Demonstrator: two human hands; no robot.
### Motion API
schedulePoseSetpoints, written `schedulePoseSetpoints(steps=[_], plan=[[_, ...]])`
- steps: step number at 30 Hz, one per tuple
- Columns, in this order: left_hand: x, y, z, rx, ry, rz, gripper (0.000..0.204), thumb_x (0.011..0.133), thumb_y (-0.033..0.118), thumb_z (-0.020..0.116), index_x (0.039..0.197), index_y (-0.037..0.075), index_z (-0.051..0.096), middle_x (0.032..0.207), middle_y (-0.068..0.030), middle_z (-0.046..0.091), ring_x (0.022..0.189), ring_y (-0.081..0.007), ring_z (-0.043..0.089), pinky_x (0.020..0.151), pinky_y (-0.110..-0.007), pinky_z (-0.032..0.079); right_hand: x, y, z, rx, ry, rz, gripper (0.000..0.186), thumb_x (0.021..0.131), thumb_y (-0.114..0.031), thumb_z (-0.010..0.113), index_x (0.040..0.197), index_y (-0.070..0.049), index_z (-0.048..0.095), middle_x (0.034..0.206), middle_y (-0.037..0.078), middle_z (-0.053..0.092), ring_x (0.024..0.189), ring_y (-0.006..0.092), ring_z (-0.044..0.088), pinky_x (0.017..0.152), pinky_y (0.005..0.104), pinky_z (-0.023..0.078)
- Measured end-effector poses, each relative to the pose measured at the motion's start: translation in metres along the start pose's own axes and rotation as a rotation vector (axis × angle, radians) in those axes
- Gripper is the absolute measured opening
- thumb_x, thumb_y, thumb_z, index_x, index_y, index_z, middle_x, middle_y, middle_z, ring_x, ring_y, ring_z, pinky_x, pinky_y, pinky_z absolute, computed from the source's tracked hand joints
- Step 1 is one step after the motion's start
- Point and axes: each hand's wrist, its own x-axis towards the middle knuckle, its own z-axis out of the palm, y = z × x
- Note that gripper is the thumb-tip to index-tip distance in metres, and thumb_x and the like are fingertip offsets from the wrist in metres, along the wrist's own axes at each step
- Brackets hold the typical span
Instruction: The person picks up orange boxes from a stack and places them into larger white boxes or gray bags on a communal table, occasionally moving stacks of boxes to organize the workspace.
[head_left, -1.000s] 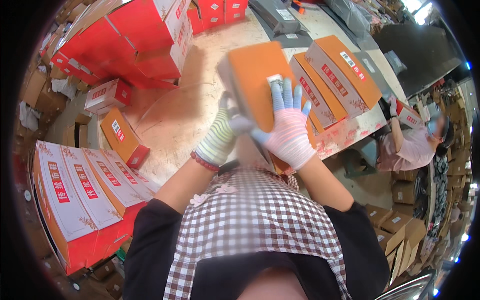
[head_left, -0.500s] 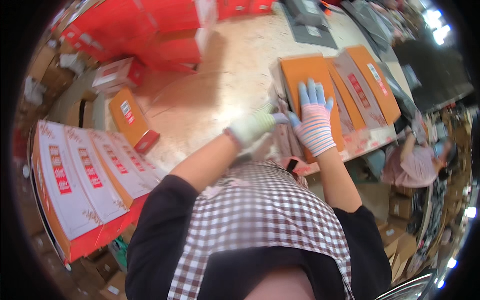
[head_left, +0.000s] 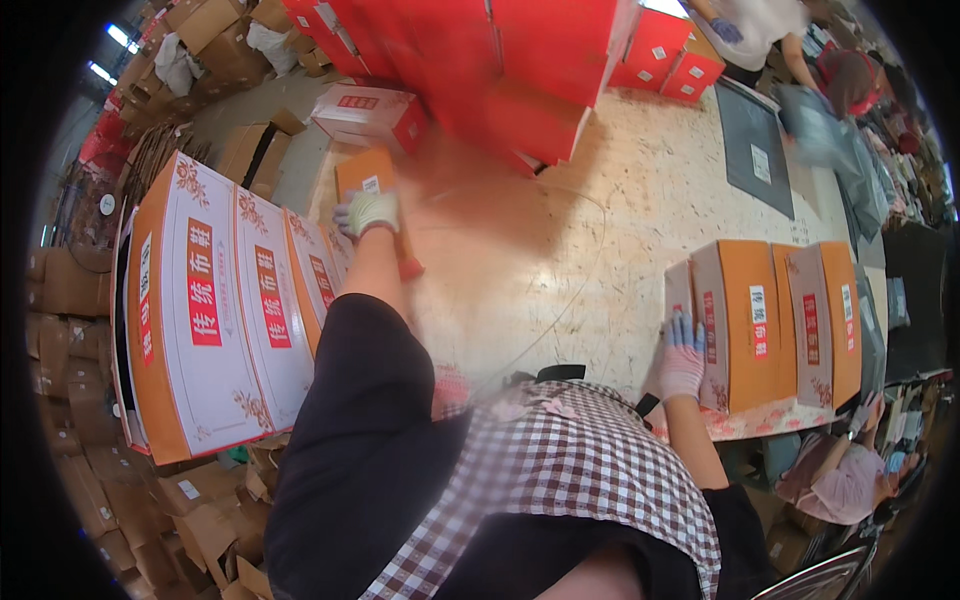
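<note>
My left hand (head_left: 369,210), in a pale green knitted glove, reaches out to the far left and closes over an orange shoebox (head_left: 364,168) on the table. Part of that box is covered by the hand and wrist. My right hand (head_left: 683,358), in a pink-striped glove with blue-grey fingertips, has its fingers stretched out flat against the near-left side of a row of white-and-orange shoeboxes (head_left: 778,325). To the left of my left arm stands another row of white shoeboxes (head_left: 165,330) with red labels and orange sides.
Large red cartons (head_left: 450,40) are stacked at the far side of the table (head_left: 510,280), with a white-and-red box (head_left: 370,117) beside them. A grey plastic mailer (head_left: 755,150) lies at the far right. Co-workers (head_left: 835,475) are at the right; brown cartons (head_left: 80,420) pile up on the left.
My view has turned left. My left hand has left the right-hand boxes and reached the orange shoebox. My right hand has slid off the top of an orange box to the row's side.
</note>
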Motion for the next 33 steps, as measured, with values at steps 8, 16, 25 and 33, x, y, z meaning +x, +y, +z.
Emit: schedulePoseSetpoints(steps=[8, 16, 25, 33], plan=[[0.001, 0.017, -0.028, 0.11, -0.438, -0.03, 0.148, 0.06, 0.078, 0.083, 0.167, 0.027, -0.004, 0.164, -0.0315, 0.018, 0.152, -0.0491, 0.023, 0.122, -0.062, 0.022, -0.006, 0.069, 0.007, 0.075, -0.075, 0.07, 0.069, 0.091, -0.028, 0.056, 0.156, -0.009, 0.04, 0.17, 0.008, 0.029, 0.158, 0.0218, 0.024, 0.131, 0.0478, 0.013], [-0.093, 0.067, -0.037, 0.025, -0.529, 0.013, 0.14, 0.062, 0.062, 0.089, 0.168, 0.028, 0.005, 0.162, -0.0303, 0.024, 0.148, -0.0461, 0.031, 0.118, -0.061, 0.029, 0.037, 0.057, -0.062, 0.068, -0.21, 0.194, 0.057, 0.085, -0.032, 0.069, 0.137, -0.01, 0.061, 0.158, 0.017, 0.045, 0.152, 0.0269, 0.034, 0.127, 0.0565, 0.016], [-0.227, 0.042, -0.078, -0.835, -0.669, 0.009, 0.147, 0.059, 0.049, 0.097, 0.166, 0.008, 0.005, 0.159, -0.0317, 0.03, 0.149, -0.0443, 0.03, 0.122, -0.049, 0.032, 0.064, -0.06, -0.198, 1.523, -0.083, -0.104, 0.08, 0.09, -0.034, 0.078, 0.154, -0.002, 0.045, 0.149, 0.022, 0.055, 0.139, 0.0322, 0.053, 0.115, 0.0388, 0.041], [-0.313, -0.004, -0.118, -1.289, -1.067, 0.373, 0.11, 0.081, 0.026, 0.088, 0.162, 0.009, 0.015, 0.137, -0.0202, 0.054, 0.122, -0.0273, 0.059, 0.098, -0.037, 0.054, 0.012, -0.035, -0.222, 2.137, -0.359, -0.115, 0.074, 0.084, -0.032, 0.079, 0.145, 0.001, 0.052, 0.132, 0.013, 0.064, 0.117, 0.0203, 0.062, 0.104, 0.0352, 0.05]])
